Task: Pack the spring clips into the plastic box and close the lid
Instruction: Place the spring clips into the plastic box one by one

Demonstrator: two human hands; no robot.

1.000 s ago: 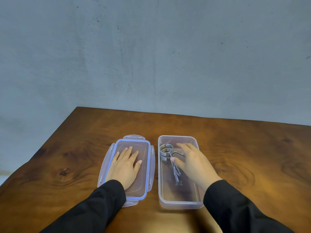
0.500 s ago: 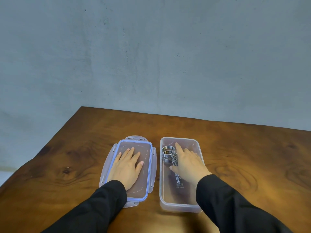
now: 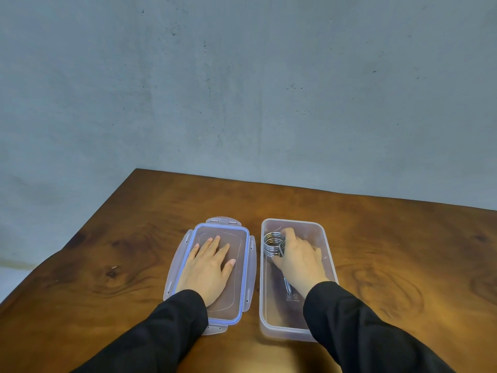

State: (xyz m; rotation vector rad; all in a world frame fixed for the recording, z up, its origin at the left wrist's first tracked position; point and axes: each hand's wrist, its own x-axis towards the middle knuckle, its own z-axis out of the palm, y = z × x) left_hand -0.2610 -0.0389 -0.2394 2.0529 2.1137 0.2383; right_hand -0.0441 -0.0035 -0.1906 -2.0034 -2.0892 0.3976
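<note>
A clear plastic box (image 3: 329, 254) stands open on the wooden table, right of centre. Inside it, at the far left, lies a metal spring clip (image 3: 271, 244) with a coiled ring end and long handles running toward me. My right hand (image 3: 298, 258) is inside the box, fingers and thumb closed around the clip beside the coil. The box's lid (image 3: 242, 300), clear with a blue seal and four flaps, lies flat to the left of the box. My left hand (image 3: 208, 267) rests palm down on it, fingers spread.
The brown wooden table (image 3: 403, 251) runs back to a grey wall. Its left edge (image 3: 88, 219) slants away from me. Both my black sleeves reach in from the near edge.
My right hand has slid deeper into the box toward the coil and closed on the clip. The left hand has stayed flat on the lid.
</note>
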